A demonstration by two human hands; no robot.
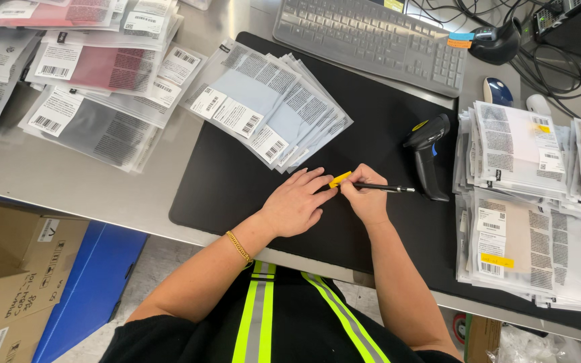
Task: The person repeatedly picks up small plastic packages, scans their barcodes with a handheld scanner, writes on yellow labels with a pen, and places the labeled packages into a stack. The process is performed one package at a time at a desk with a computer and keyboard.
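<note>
Just below the middle of the frame, your right hand (366, 202) grips a black pen (384, 188), its tip pointing right toward the scanner (430, 156). Your left hand (295, 202) lies flat on the black mat (223, 181), fingers loose, with the fingertips (327, 190) pressing a small yellow tag (339, 179) between the two hands. The tag looks light and flimsy, likely to slide or curl, so hold it flat near its edge. The pen is stiff and light; pinch it low on the barrel. Bagged packets (267, 101) fan out above; more stacks (532, 202) sit at right.
</note>
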